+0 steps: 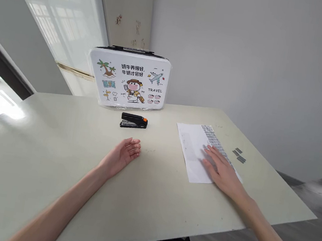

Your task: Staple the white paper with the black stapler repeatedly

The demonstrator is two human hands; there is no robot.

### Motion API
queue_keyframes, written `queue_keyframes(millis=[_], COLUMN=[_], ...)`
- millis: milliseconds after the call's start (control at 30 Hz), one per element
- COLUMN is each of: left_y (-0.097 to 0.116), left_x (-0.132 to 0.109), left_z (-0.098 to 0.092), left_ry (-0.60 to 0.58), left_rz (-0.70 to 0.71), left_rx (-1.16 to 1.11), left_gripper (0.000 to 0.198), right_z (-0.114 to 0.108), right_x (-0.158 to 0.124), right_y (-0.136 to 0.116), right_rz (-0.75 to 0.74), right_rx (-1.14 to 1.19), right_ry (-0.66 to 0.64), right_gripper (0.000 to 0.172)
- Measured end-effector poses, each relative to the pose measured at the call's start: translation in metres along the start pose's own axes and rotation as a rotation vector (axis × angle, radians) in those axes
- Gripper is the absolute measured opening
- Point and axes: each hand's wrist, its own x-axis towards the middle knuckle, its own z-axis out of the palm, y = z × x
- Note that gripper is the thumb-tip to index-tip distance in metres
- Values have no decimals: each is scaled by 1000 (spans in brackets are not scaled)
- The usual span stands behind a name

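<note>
My left hand (pixel 123 156) rests on the table with its palm turned up and inward. Its fingers are loosely curled and apart, with nothing in them. Just beyond it lies a black stapler (pixel 133 121) with an orange piece at its right end. My right hand (pixel 222 172) lies palm down, fingers spread, on white paper (pixel 189 152). A grey grid-like print runs along the paper's right edge, partly hidden under the hand. To the right of the paper are several small grey staple strips (pixel 239 155).
At the back of the table (pixel 149 202) stands a white case (pixel 129 80) with cartoon prints and a black handle, wrapped in clear plastic. A grey wall (pixel 248 57) rises behind. The table's right edge drops to a grey floor (pixel 320 202).
</note>
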Motion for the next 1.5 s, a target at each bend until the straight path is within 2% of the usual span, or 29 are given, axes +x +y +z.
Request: queue_keyframes(millis=[267,367,500,633,733,833,1000,1100,1200,1300,1433,1500], left_y=[1,1,1,-2,-6,-11,-7,3,11,14,13,13], left_x=[-2,-2,-4,-8,-10,-9,-8,-17,-28,-34,-34,-33], left_z=[-1,-1,0,4,6,2,-22,-42,-54,-57,-56,-56], left_ry=[-26,-26,-45,-21,-9,-91,-106,-112,-99,-77,-75,-71], left_rz=[5,11,93,322,470,602,619,607,603,605,618,612], left_rx=[22,32,125,496,864,1131,1342,1492,1572,1596,1632,1646], left_gripper=[17,17,16,24,21,24,42,51,53,53,53,54], right_z=[-9,-4,12,30,45,63,92,102,107,108,95,81], right_x=[30,37,29,2,-19,-30,-34,-36,-39,-41,-43,-44], right_y=[33,43,38,2,-41,-91,-171,-203,-218,-221,-214,-200], right_rz=[48,18,-46,-147,-202,-232,-185,-186,-192,-190,-201,-170], right_rx=[-78,-117,-195,-165,-84,14,136,174,183,194,287,338], right_ry=[-115,-149,-89,-62,-40,-15,-51,-68,-66,-68,-116,-113], right_gripper=[70,71,70,68,69,73,82,86,89,90,82,75])
